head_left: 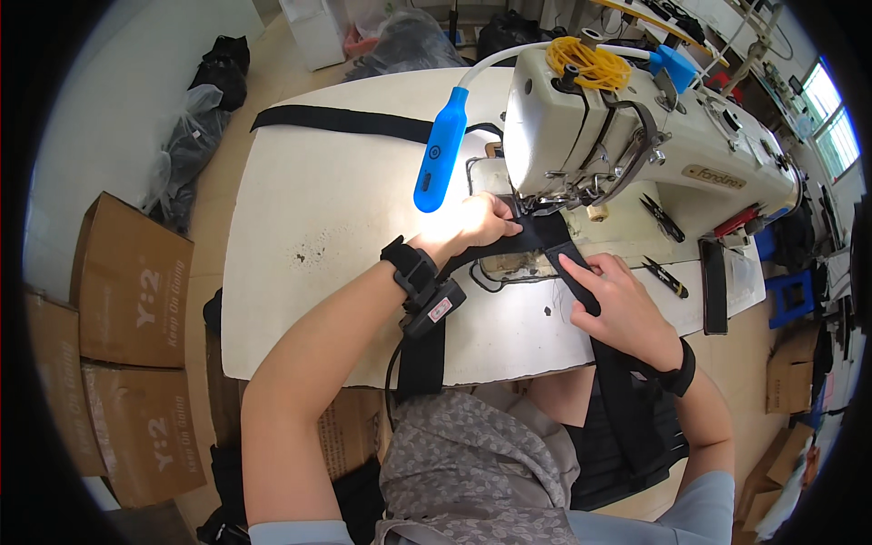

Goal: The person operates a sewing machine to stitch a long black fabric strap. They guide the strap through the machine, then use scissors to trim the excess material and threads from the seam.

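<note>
My left hand (477,222) grips a black fabric strap (536,234) beside the presser foot of a white sewing machine (618,136), under bright light from a blue lamp (440,154). My right hand (618,300) holds another length of black strap (568,268) lower right, where it crosses the first, fingers closed on it and hanging past the table edge. Black snips (663,218) and yellow-black snips (666,277) lie right of the machine.
A loose black strap (345,123) lies along the back of the white table (272,236). Cardboard boxes (136,272) and dark bags (191,127) stand at left. A blue stool (786,300) and more boxes (790,372) are at right; yellow thread or cord (586,64) sits atop the machine.
</note>
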{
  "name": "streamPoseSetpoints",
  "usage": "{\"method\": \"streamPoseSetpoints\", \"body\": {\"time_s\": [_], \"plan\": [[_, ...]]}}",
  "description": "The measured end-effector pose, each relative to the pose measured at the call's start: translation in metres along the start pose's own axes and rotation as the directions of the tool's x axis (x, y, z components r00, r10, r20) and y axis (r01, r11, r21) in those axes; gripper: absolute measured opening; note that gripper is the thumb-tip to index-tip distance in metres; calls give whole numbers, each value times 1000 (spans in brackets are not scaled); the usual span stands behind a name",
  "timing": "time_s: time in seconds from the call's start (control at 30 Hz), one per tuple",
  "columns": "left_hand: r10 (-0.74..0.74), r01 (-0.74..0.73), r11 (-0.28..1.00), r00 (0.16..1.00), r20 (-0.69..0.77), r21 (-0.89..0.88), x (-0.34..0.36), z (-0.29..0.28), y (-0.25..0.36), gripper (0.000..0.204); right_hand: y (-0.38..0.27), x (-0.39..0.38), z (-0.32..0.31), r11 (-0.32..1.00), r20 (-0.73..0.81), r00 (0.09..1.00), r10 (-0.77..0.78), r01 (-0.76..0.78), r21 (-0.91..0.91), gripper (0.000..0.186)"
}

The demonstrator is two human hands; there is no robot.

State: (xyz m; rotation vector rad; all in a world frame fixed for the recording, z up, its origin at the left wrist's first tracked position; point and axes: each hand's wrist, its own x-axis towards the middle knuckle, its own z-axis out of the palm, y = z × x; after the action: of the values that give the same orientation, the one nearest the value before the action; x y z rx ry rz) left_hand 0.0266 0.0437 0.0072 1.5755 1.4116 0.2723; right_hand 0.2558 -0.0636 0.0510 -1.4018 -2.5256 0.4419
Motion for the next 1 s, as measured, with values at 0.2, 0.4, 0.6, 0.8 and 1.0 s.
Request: {"method": "streamPoseSetpoints", "body": {"time_s": [0.2,0.4,0.6,0.8,1.0], "plan": [[47,-45,997,998,29,-54,2,0,-3,22,2,-1,1,1000,-18,1000,-16,15,-7,53],[83,-82,996,996,27,-45,12,4,-15,24,1,-2,3,1000,-29,999,-14,14,8,54],[8,-7,1000,996,-84,11,6,6,-5,24,-1,-3,4,1000,-40,999,-22,22,0,54],[-65,81,980,994,-91,184,2,1,10,31,1,-4,5,999,-42,999,-23,22,-23,53],[-32,32,998,999,-14,61,5,-4,-3,29,1,-4,5,999,-48,998,-30,28,-38,52]]}}
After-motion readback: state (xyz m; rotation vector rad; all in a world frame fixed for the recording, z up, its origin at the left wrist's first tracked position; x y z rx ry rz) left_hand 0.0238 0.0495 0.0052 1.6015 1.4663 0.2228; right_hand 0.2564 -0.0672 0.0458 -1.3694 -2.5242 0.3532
